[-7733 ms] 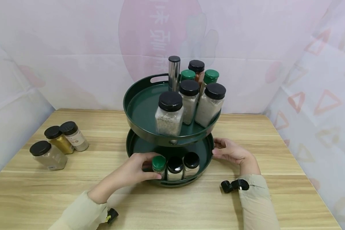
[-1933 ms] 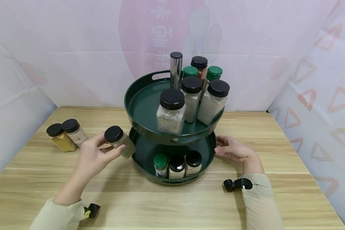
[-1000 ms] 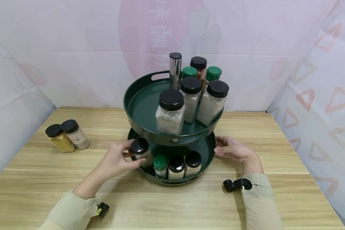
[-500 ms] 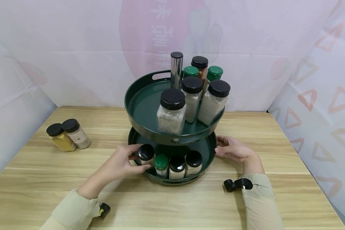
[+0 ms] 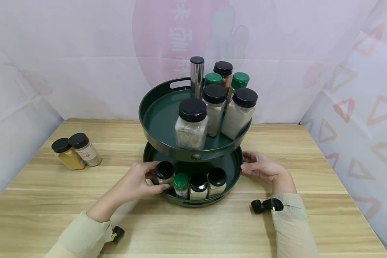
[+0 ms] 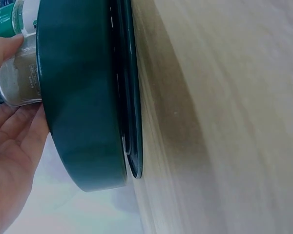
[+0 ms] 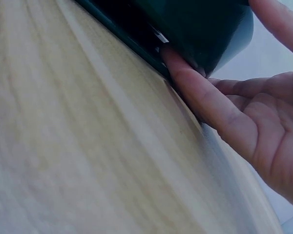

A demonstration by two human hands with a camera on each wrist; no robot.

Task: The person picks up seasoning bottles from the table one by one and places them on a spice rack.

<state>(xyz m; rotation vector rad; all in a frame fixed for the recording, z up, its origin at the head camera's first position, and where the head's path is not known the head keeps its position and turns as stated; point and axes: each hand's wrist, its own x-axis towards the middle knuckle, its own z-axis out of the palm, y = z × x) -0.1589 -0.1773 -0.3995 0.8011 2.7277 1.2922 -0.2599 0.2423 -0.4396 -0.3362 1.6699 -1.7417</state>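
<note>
My left hand (image 5: 137, 182) holds a clear spice jar with a black lid (image 5: 165, 170), thumb at the front and fingers behind. In the left wrist view the jar (image 6: 20, 80) shows brownish-grey contents and stands inside the green wall. It is at the left of the lower tray (image 5: 188, 167), beside a green-lidded jar (image 5: 181, 182). Two black-lidded jars (image 5: 198, 183) continue that row. At the tray's right side my right hand (image 5: 263, 166) grips the wall; in the right wrist view one finger (image 7: 200, 92) reaches under the green tray (image 7: 200, 29).
The upper tray (image 5: 162, 118) overhangs the lower one, carrying several jars, including a large black-lidded jar (image 5: 191, 125), around a steel post (image 5: 197, 77). Farther left on the table lie a yellow spice jar (image 5: 70, 158) and a labelled jar (image 5: 87, 153), both black-lidded.
Earlier my left hand held the green-lidded jar in the lower tray. Since then it has brought a black-lidded jar from the left of the table into that tray. The right hand stays put.
</note>
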